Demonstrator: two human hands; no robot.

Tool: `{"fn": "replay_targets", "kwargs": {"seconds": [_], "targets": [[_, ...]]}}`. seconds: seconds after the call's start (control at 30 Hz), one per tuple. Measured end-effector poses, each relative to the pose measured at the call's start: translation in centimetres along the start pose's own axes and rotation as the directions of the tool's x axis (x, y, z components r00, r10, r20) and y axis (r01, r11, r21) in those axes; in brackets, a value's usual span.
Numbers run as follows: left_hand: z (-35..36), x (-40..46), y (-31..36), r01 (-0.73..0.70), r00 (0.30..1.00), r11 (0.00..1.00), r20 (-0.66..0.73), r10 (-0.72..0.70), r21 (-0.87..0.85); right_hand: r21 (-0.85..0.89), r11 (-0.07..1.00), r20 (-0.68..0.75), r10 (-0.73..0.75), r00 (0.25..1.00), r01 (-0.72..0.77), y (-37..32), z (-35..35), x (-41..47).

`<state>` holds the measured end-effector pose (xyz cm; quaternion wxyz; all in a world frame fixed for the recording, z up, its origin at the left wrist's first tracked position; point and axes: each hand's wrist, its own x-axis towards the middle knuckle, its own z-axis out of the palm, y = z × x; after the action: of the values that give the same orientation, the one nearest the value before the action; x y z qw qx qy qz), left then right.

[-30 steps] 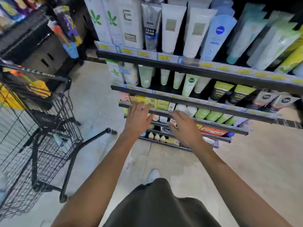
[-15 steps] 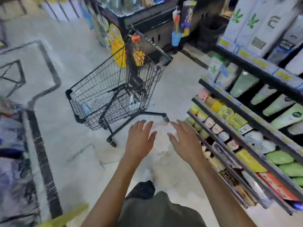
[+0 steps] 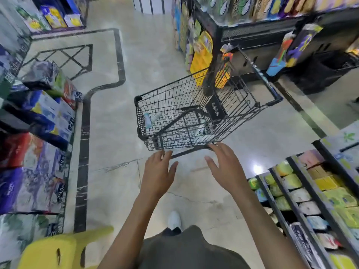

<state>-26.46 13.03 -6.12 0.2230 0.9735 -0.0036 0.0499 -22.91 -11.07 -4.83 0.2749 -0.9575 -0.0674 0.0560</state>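
A black wire shopping cart [image 3: 174,98] stands on the shop floor straight ahead of me. A pale blue tube [image 3: 148,119] and a small white bottle [image 3: 201,128] lie in its basket. My left hand [image 3: 157,171] is stretched out, fingers straight, with the fingertips at the cart's lower front bar. My right hand [image 3: 226,166] is also spread flat, its fingertips touching the same bar at the right. Neither hand holds anything.
Shelves of soaps and boxes [image 3: 310,200] run along my right. Stacked printed cartons [image 3: 37,152] line the left, with a yellow plastic chair [image 3: 58,249] at the bottom left. A black display rack with hanging goods [image 3: 252,35] stands behind the cart. Beige tile floor [image 3: 116,133] lies between.
My view has swung left from the shelf of tubes to the cart. Both empty hands left the shelf and now reach the cart's near bar.
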Motion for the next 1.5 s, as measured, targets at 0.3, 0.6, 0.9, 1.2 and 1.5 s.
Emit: {"fn": "replay_targets", "kwargs": {"seconds": [0.3,0.6,0.9,1.2,1.5], "targets": [[0.7,10.5,-4.3,0.010,0.999,1.000,0.052,-0.010,-0.013,0.045,0.995,0.065,0.082,0.995,-0.085,-1.7,2.7,5.6],[3.7,19.7,-5.8,0.096,0.984,0.995,0.154,-0.093,-0.012,0.058,0.988,0.132,0.136,0.982,-0.145,0.0,3.3,16.2],[6.1,29.1,-8.7,0.280,0.932,0.960,0.235,-0.274,0.011,0.050,0.995,0.248,0.076,0.966,-0.091,1.1,3.3,34.5],[13.8,40.3,-16.5,0.459,0.827,0.889,0.359,-0.432,0.013,0.025,0.923,0.379,0.347,0.858,-0.384,6.2,12.2,47.3],[25.9,48.2,-26.0,0.581,0.730,0.812,0.414,-0.544,0.043,0.068,0.671,0.371,0.670,0.643,-0.738,15.2,24.3,53.3]]}}
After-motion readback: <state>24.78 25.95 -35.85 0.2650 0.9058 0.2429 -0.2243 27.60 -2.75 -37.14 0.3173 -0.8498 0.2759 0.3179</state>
